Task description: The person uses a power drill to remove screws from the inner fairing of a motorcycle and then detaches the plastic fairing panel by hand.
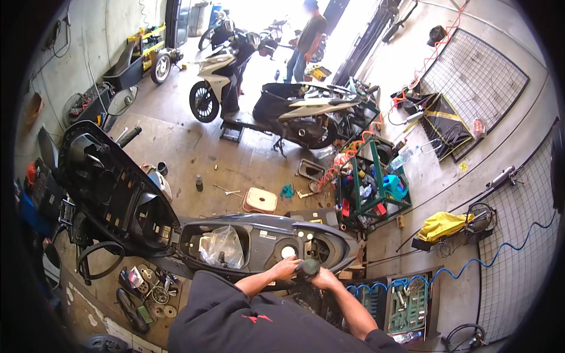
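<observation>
My left hand (285,269) and my right hand (323,279) meet at the near side of a scooter body (265,226). Between them is a dark, rounded object (306,269), its kind too blurred to name. My right hand is closed around its right side. My left hand's fingers are curled at its left side, with the fingertips partly hidden. Just beyond the left hand lies a white round piece (288,252) on the scooter's upper side. A clear plastic bag (226,247) fills the open seat compartment. The seat (112,188) is swung up at the left.
A white and black scooter (306,109) stands ahead, with a person (309,41) behind it. A green tool cart (374,176) is at the right. A blue coiled hose (453,275) runs to a green socket set (407,306). Loose parts (156,288) lie at the lower left; a stool (260,200) stands beyond.
</observation>
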Demonstrator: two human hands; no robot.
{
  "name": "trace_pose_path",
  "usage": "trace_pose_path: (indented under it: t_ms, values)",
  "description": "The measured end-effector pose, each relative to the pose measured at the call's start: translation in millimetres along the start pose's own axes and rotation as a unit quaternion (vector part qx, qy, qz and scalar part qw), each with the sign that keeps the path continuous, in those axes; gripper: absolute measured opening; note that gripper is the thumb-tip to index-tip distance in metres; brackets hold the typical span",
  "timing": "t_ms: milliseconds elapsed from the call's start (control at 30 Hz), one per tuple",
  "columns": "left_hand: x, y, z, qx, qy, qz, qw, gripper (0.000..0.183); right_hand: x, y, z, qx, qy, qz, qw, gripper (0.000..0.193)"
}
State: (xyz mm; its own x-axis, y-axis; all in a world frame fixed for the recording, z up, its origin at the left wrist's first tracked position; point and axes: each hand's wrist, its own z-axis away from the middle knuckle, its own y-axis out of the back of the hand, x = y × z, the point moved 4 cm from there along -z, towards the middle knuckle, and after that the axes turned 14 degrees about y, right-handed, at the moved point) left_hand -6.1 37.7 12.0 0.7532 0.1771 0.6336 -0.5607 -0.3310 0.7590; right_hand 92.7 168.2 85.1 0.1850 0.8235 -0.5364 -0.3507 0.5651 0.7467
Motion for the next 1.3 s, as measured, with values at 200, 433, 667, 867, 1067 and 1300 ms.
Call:
trace_pose_path:
  t_ms: [200, 433, 667, 867, 1067, 1300]
  values:
    - [-8.2, 26.3, -1.1, -0.025, -0.036, -0.181, 0.983, 0.025, -42.4, 16.0, 10.2, 0.078, -0.021, -0.083, 0.993, 0.045]
    - [-12.8, 16.0, -5.9, -0.062, 0.01, 0.047, 0.997, 0.039, -70.5, 14.9, 29.5, 0.064, -0.167, -0.118, 0.977, 0.048]
    - [-12.4, 15.3, 1.9, -0.037, -0.026, -0.011, 0.999, 0.049, -88.8, 22.9, 27.4, 0.084, -0.211, -0.075, 0.971, 0.057]
    - [-18.2, 7.5, -8.5, -0.048, -0.015, 0.003, 0.999, 0.052, -79.9, 33.4, 30.4, 0.076, -0.175, -0.181, 0.965, 0.048]
    - [-16.2, 4.4, -12.9, -0.085, -0.019, 0.07, 0.994, 0.055, -74.3, 26.8, 33.9, 0.114, -0.126, -0.117, 0.978, 0.05]
    - [-12.7, 16.2, -16.7, -0.069, 0.027, 0.221, 0.972, 0.036, -83.6, 53.2, 42.4, 0.113, -0.122, -0.182, 0.969, 0.049]
